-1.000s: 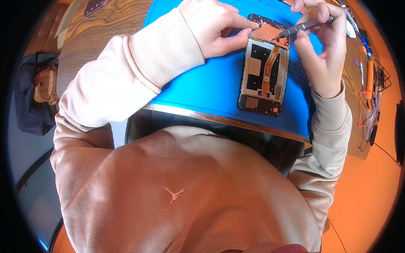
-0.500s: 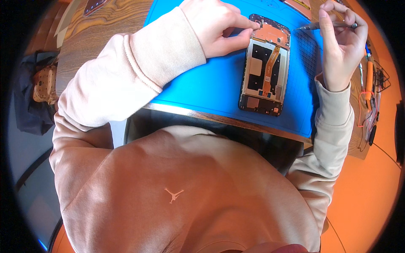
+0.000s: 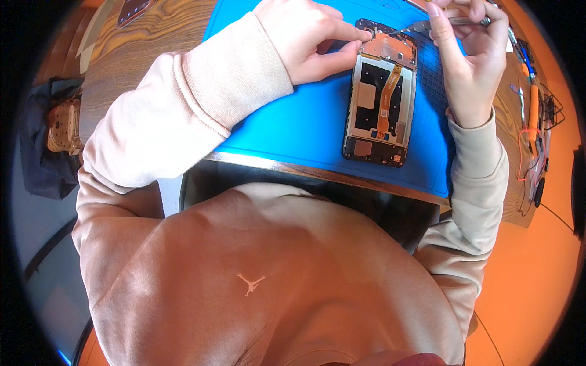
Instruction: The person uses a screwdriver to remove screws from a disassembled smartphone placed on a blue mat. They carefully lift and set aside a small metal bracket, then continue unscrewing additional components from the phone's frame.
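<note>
An opened smartphone lies on a blue work mat, its inside facing up. A copper-coloured cover spans its upper part, and an orange flex cable runs down the middle. My left hand holds the phone's upper left edge, index finger and thumb pressed against it. Between the fingers of my right hand is a slim grey pen-shaped tool with a fine tip. That tip is over the phone's top end; whether it touches cannot be made out.
Orange-handled tools and a black wire rack are at the right on the wooden table. Another phone lies at the far left. A bag is left of the table.
My right hand has moved left with the pen-shaped tool, bringing its tip from beside the phone to over its top end. My left hand keeps its hold; the whole view has shifted slightly.
</note>
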Action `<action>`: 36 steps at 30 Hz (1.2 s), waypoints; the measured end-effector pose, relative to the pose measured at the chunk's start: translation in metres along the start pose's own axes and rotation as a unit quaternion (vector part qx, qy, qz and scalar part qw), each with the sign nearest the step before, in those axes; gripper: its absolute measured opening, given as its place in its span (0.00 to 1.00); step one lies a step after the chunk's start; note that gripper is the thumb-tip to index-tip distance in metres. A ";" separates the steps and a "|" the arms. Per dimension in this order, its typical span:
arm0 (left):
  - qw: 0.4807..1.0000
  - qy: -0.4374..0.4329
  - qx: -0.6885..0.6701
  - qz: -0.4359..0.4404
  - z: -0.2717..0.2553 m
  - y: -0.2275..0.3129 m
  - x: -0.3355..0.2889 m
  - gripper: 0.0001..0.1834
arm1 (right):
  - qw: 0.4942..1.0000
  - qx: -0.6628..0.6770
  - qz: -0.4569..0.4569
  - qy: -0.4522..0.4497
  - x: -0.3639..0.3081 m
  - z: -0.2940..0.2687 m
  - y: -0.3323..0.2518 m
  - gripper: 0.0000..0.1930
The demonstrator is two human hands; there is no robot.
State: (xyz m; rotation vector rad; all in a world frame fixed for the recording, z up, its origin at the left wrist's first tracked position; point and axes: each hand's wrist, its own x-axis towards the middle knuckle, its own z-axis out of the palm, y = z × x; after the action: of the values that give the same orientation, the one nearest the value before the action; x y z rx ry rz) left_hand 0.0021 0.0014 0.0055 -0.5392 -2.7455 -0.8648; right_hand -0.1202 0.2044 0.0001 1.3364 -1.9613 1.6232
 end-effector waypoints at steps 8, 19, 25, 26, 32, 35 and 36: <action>1.000 -0.012 0.018 -0.013 -0.003 0.000 -0.002 0.13 | 0.998 -0.055 -0.042 0.013 0.009 -0.008 -0.003 0.16; 1.000 -0.008 0.001 -0.010 -0.003 0.003 -0.001 0.14 | 0.999 -0.038 0.003 -0.005 0.006 -0.013 -0.003 0.16; 1.000 -0.004 -0.004 -0.008 -0.003 0.003 -0.001 0.14 | 0.998 -0.059 -0.005 -0.004 0.003 -0.010 -0.001 0.16; 1.000 -0.005 -0.003 -0.009 -0.003 0.004 -0.001 0.14 | 0.997 -0.077 -0.013 -0.003 0.002 -0.010 -0.001 0.16; 1.000 -0.015 -0.002 -0.018 -0.004 0.003 0.000 0.14 | 0.997 -0.082 -0.007 -0.009 0.003 -0.011 0.001 0.16; 1.000 -0.014 0.004 -0.016 -0.004 0.003 -0.001 0.14 | 0.999 -0.028 -0.009 -0.012 0.003 -0.011 0.001 0.16; 1.000 -0.011 0.000 -0.011 -0.005 0.003 -0.001 0.14 | 0.999 -0.038 -0.005 -0.010 0.003 -0.011 0.001 0.16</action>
State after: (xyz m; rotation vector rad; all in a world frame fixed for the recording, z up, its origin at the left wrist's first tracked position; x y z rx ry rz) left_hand 0.0046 0.0009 0.0106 -0.5214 -2.7760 -0.8705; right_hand -0.1270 0.2127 0.0053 1.3378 -2.0034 1.5212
